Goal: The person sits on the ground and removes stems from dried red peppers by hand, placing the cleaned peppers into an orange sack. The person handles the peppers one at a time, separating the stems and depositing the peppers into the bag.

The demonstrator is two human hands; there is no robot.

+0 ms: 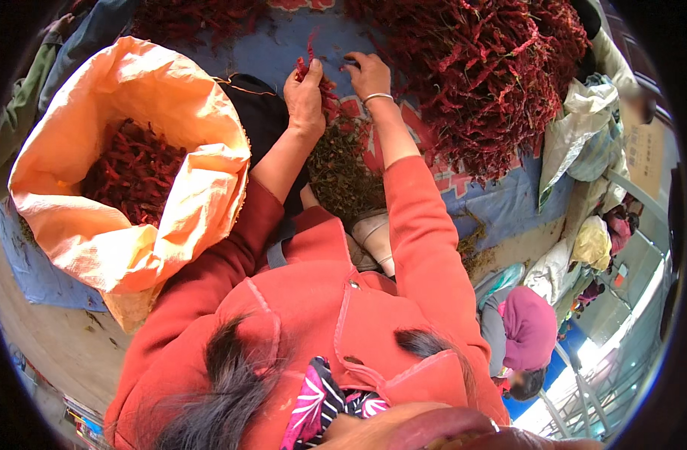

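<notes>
My left hand (307, 98) is closed around a few dried red chillies (328, 95), their tips poking up past the thumb. Just to its right, my right hand (371, 76) has its thumb and forefinger curled near each other; a tiny dark bit shows at the fingertips, too small to name. Below both hands lies a heap of dry greenish-brown stems (346, 169) beside my legs. An orange woven sack (45, 169) stands open at my left, with loose dried red chillies (135, 174) inside it.
A large pile of dried red chillies (490, 84) rises at the right on a blue printed sheet (506, 194). More chillies (203, 19) lie at the top. A whitish woven sack (582, 124) sits beyond the pile. Another person in purple (529, 326) bends over at the lower right.
</notes>
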